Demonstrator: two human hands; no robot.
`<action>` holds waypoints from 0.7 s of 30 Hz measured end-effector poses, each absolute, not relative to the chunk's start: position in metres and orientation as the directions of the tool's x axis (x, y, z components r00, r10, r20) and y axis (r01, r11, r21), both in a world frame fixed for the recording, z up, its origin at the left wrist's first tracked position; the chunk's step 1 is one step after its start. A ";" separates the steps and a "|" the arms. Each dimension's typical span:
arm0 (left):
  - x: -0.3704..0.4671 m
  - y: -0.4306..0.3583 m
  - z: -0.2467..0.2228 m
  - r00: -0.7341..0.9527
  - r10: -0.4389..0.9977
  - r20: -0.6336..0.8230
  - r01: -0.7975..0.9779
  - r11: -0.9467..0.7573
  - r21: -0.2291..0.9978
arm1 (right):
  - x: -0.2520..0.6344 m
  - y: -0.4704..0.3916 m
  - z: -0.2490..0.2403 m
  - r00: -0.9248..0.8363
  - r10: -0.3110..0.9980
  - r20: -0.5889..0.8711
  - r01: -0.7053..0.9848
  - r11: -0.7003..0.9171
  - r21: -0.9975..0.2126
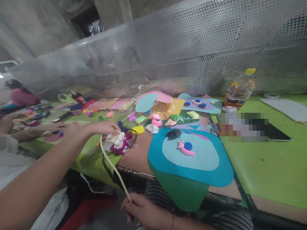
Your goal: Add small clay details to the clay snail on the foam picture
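My left hand [106, 127] reaches across from the lower left, fingers curled down over a white lumpy piece [117, 139] on a purple device [122, 147]. What the fingertips pinch is hidden. A cream cable [115, 171] comes out from under that hand and hangs over the table edge. Its lower part is in my right hand [140, 209], closed around it above my lap. Black cords loop about the purple device. To the right, a pink clay snail with a blue shell [186, 148] lies on layered blue paper [153, 153].
Clay packets, including a yellow one [137, 129] and a black one [174, 133], lie behind. A bottle with a yellow cap [240, 89], a tablet [279, 132] and a white board [285, 108] stand or lie right. A co-worker's hands [45, 129] are at left. A perforated metal screen [192, 41] runs behind.
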State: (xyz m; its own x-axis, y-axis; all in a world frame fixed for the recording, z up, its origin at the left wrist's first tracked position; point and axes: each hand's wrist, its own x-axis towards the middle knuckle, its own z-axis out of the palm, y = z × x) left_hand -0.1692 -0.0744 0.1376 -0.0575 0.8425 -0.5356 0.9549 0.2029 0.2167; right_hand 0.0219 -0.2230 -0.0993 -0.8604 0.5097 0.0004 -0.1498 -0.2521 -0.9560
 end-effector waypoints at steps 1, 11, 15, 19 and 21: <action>-0.167 -0.072 0.137 -0.049 0.839 -0.543 0.955 0.198 0.219 | 0.022 -0.223 -0.098 -0.860 0.510 -0.006 -0.147 -0.259 -0.955; -0.179 -0.053 0.131 -0.048 0.770 -0.636 0.910 0.296 0.290 | 0.026 -0.211 -0.093 -0.798 0.601 -0.037 -0.180 -0.297 -0.938; -0.181 -0.036 0.132 -0.055 0.718 -0.694 0.902 0.334 0.274 | 0.023 -0.201 -0.097 -0.775 0.623 -0.107 -0.173 -0.371 -0.912; -0.188 -0.025 0.127 -0.021 0.689 -0.724 0.892 0.340 0.298 | 0.024 -0.198 -0.101 -0.753 0.624 -0.209 -0.108 -0.431 -0.896; -0.190 -0.025 0.123 -0.025 0.686 -0.727 0.897 0.337 0.287 | 0.027 -0.198 -0.101 -0.754 0.617 -0.226 -0.087 -0.435 -0.896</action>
State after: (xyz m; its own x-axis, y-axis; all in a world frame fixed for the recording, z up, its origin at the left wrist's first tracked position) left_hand -0.1904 -0.0247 0.1231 -0.0249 0.6858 -0.7274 0.8970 0.3365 0.2866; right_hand 0.0274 -0.1978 -0.1006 -0.7541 0.6167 -0.2258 -0.0870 -0.4346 -0.8964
